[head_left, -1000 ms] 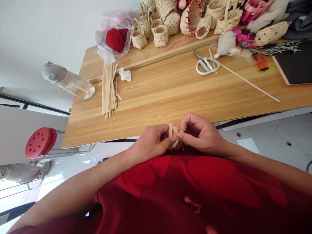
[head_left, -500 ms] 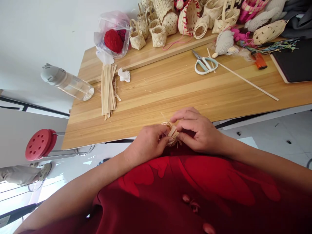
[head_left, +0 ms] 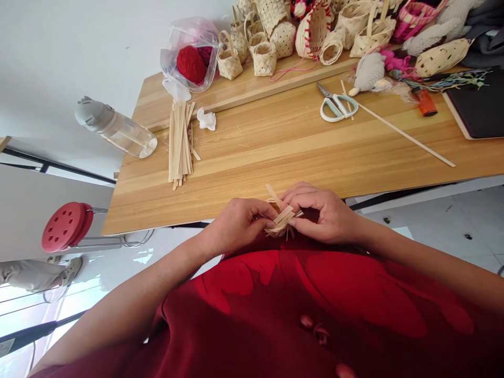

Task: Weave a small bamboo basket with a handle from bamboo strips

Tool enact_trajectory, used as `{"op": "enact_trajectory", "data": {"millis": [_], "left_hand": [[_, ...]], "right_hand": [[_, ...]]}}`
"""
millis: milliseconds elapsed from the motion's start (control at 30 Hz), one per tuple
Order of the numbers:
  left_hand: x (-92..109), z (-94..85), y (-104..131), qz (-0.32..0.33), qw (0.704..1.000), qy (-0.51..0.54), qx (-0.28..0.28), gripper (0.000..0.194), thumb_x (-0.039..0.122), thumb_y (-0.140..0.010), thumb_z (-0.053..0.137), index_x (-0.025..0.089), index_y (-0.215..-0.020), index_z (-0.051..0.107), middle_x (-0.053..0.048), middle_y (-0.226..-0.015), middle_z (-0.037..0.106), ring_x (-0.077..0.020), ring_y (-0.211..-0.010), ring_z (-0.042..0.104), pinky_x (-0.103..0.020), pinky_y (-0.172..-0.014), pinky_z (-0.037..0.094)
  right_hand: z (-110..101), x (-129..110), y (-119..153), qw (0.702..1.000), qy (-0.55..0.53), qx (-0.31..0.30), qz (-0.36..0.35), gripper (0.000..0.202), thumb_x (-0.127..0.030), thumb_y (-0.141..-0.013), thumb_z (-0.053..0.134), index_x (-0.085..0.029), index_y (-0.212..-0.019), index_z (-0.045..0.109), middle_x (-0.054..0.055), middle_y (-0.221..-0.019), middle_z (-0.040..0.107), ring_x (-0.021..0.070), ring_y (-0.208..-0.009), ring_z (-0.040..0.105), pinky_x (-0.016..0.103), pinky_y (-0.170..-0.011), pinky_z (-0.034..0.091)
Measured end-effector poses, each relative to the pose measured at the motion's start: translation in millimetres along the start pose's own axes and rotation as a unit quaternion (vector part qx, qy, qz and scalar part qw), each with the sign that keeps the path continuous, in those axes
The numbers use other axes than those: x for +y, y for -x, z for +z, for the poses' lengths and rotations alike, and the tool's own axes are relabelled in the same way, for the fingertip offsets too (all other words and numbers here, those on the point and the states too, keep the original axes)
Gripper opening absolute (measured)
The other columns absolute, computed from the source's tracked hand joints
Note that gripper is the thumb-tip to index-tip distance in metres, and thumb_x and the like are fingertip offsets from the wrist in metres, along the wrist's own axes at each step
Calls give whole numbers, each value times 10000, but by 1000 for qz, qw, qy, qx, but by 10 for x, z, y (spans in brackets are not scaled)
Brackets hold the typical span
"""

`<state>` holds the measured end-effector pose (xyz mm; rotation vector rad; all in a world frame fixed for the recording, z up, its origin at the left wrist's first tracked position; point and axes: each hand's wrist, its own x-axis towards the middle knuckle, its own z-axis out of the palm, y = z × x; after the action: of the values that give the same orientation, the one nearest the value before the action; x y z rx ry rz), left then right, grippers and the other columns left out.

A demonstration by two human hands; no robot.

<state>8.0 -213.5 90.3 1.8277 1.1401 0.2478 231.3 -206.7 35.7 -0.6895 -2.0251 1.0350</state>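
Note:
A small piece of weaving [head_left: 281, 223] made of pale flat strips is held between my hands, just off the table's front edge. My left hand [head_left: 242, 223] pinches its left side between thumb and fingers. On the opposite side, my right hand [head_left: 318, 212] grips the strips with thumb and fingertips. Several loose strip ends stick out, one pointing up toward the table. Fingers hide part of the weave.
Pale flat strips [head_left: 181, 144] lie bundled on the table [head_left: 252, 157] beside a water bottle [head_left: 118, 128]. Scissors [head_left: 338, 105] and a thin stick [head_left: 409, 135] rest farther back. Woven baskets [head_left: 264, 58] line the rear. A red stool [head_left: 63, 227] stands left; a person's foot shows there.
My right fingers have closed in on the strips, where they were more spread before. A strip end now stands up higher beside them. The view has shifted slightly.

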Motion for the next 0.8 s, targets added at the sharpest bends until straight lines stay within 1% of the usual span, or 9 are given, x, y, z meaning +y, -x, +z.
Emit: {"op": "enact_trajectory", "data": {"millis": [133,233,300,367,467,533,633,733,800], "left_hand": [[-29,22,-3,-21,1000,6,9,209,94,-815,621,204,-874,789,14,-876,804,-138,-797,713,-216,-756,513],[-36,57,7,-20,999,-10,26,190,92,-807,638,201,-852,786,16,-875,803,-134,-796,705,-214,-751,503],[-42,66,16,-21,999,-1,29,184,99,-811,640,197,-859,788,12,-881,802,-132,-799,702,-213,-742,498],[-52,61,20,-25,999,14,26,169,113,-813,650,189,-865,792,7,-870,800,-129,-779,692,-211,-718,491],[-62,47,22,-33,999,38,19,145,136,-809,673,179,-868,798,0,-842,796,-124,-743,675,-211,-688,482],[-58,44,28,-28,998,50,23,160,137,-814,670,183,-887,804,-1,-858,800,-128,-771,684,-215,-720,492],[-34,47,40,-5,998,53,37,223,126,-836,636,201,-949,813,-3,-921,809,-135,-830,700,-219,-761,501],[-11,42,38,-9,998,49,42,225,146,-837,635,204,-960,814,-10,-923,810,-138,-796,695,-218,-706,497],[-2,29,20,-19,998,55,30,194,161,-829,642,190,-927,807,-18,-905,807,-138,-780,698,-214,-685,501]], "right_hand": [[-8,-27,-6,1000,-3,-18,-3,124,-123,-799,674,-241,-814,710,43,-877,752,236,-928,668,416,-878,506],[-5,-66,-14,999,1,-34,-8,41,-183,-815,726,-223,-822,720,57,-894,754,233,-926,665,407,-870,499],[9,-82,-21,1000,13,-23,2,31,-229,-837,742,-218,-813,725,58,-884,754,226,-914,661,396,-856,496],[21,-85,-27,1000,17,-11,11,46,-225,-855,733,-219,-810,731,50,-876,759,213,-900,664,380,-846,492],[16,-72,-29,1000,12,-21,8,35,-214,-867,725,-226,-839,744,39,-886,766,199,-891,671,362,-845,488],[-1,-59,-21,999,20,-25,6,41,-238,-881,718,-230,-854,748,39,-881,764,200,-881,670,360,-842,483],[-26,-45,1,999,37,-9,13,74,-272,-898,708,-228,-852,745,47,-881,764,211,-889,664,368,-844,477],[-36,-48,14,999,39,1,12,93,-289,-911,698,-230,-857,746,49,-878,765,217,-895,660,371,-845,474],[-33,-61,14,999,36,-5,7,106,-297,-925,683,-238,-872,752,45,-866,759,214,-891,655,372,-854,470]]}}
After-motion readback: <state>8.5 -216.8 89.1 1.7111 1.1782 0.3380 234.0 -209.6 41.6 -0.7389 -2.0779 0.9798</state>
